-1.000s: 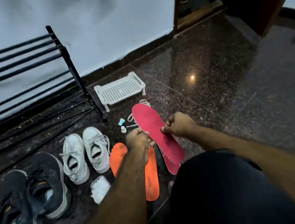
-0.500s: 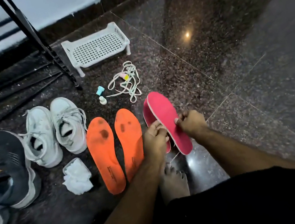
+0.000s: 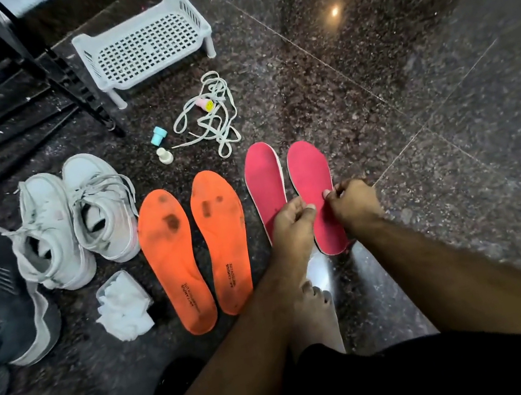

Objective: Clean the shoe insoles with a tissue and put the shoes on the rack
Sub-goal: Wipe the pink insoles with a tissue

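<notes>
The right-hand pink insole [image 3: 316, 194] is pinched at both edges by the left hand [image 3: 292, 226] and right hand [image 3: 352, 203]; it should be laid flat on the floor [image 3: 409, 101], beside its mate [image 3: 266, 189], before the grip is loosened.

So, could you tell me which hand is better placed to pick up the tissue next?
The left hand, I'd say. The tissue lies on the floor left of the orange insoles, on that hand's side. The right hand sits farther off at the right pink insole and would have to cross over.
</notes>
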### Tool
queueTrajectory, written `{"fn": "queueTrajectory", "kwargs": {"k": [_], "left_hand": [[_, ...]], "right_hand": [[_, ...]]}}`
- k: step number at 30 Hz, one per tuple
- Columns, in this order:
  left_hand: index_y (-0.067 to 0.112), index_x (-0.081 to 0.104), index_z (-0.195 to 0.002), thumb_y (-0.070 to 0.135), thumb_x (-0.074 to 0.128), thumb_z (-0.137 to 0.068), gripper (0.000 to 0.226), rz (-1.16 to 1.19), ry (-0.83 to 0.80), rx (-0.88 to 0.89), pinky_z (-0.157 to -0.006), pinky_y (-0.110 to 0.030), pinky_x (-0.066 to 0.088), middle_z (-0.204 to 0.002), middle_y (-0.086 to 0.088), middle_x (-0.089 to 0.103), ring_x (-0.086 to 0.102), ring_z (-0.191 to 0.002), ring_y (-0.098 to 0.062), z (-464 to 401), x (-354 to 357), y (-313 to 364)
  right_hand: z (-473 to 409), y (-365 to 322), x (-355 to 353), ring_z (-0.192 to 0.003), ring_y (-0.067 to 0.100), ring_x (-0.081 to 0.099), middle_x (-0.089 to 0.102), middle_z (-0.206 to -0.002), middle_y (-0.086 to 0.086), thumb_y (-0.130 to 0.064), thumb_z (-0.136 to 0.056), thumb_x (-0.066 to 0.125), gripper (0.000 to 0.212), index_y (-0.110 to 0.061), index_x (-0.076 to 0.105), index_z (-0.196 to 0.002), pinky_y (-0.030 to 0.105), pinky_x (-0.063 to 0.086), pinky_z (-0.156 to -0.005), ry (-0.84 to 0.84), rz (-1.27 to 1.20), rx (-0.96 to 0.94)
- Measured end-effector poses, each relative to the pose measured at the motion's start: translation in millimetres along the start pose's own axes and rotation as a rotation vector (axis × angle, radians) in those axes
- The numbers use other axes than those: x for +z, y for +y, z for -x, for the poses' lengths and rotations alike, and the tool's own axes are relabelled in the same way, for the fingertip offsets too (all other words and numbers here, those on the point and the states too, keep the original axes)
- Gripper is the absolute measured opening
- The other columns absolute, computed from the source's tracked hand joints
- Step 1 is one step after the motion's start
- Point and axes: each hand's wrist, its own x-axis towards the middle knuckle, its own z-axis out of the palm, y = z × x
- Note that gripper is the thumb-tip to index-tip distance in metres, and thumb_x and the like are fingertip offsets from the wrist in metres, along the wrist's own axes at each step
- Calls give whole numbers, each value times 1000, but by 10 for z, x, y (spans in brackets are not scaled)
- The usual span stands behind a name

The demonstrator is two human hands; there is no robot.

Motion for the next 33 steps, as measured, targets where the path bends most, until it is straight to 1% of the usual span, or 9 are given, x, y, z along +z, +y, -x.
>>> {"fn": "queueTrajectory", "kwargs": {"k": [2,4,8,14,19,24,27,30,33], "left_hand": [[18,64,-102,1,51,-101,22,15,49,38,-78,-24,48,-92,2,65,60,-87,-14,-17,-71,-23],[7,62,-116,1,48,-102,20,46,140,59,-61,-20,50,-89,1,66,64,-72,-7,-42,-163,-46],[13,61,-107,4,44,-104,19,14,280,113,-49,-19,44,-84,-5,67,62,-58,-5,-62,-398,-108],[12,60,-105,5,43,-104,18,-55,403,121,-48,-18,44,-84,-6,66,61,-59,-8,-6,-774,-221],[15,58,-107,8,43,-104,17,-81,472,99,-53,-24,41,-85,-6,66,63,-59,-8,73,-1145,-360],[18,59,-94,11,49,-105,16,35,498,95,-49,-22,41,-74,-5,63,59,-55,-11,273,-1354,-478],[15,63,-98,15,52,-104,13,-2,556,81,-51,-23,45,-75,-3,66,61,-53,-4,355,-1469,-593],[10,64,-102,11,51,-103,14,-31,584,101,-56,-25,46,-76,-3,66,60,-53,-2,408,-1585,-663],[10,65,-98,17,52,-101,15,-101,607,151,-69,-32,52,-75,-4,67,64,-62,-11,478,-1697,-730]], "right_hand": [[31,-11,15,-99,35,68,69,-110,19,-41,-92,66,38,-6,69,-104,40,54,-85,69,64,-73],[74,-19,11,-99,37,64,60,-116,18,-37,-93,67,36,-5,63,-108,42,50,-84,171,77,-183],[145,-88,12,-95,37,59,56,-108,15,-29,-97,59,21,-9,57,-100,43,48,-79,264,0,-368],[306,-243,205,-86,28,58,58,-101,4,-34,-98,57,17,-17,58,-96,39,48,-74,138,-71,-518],[403,-415,437,-80,19,53,56,-96,-1,-31,-96,60,12,-21,55,-90,34,40,-68,20,-94,-640],[529,-604,592,-86,24,59,65,-91,1,-28,-91,64,10,-25,58,-84,37,46,-77,-74,-157,-684],[632,-694,655,-88,20,60,68,-93,0,-29,-91,65,12,-20,61,-85,33,42,-77,-148,-126,-683],[771,-788,739,-84,18,61,69,-91,-1,-23,-91,67,8,-18,64,-85,30,38,-70,-302,-74,-673],[867,-822,862,-81,15,61,66,-84,-8,-17,-90,66,9,-23,64,-83,20,35,-61,-398,30,-695]]}}
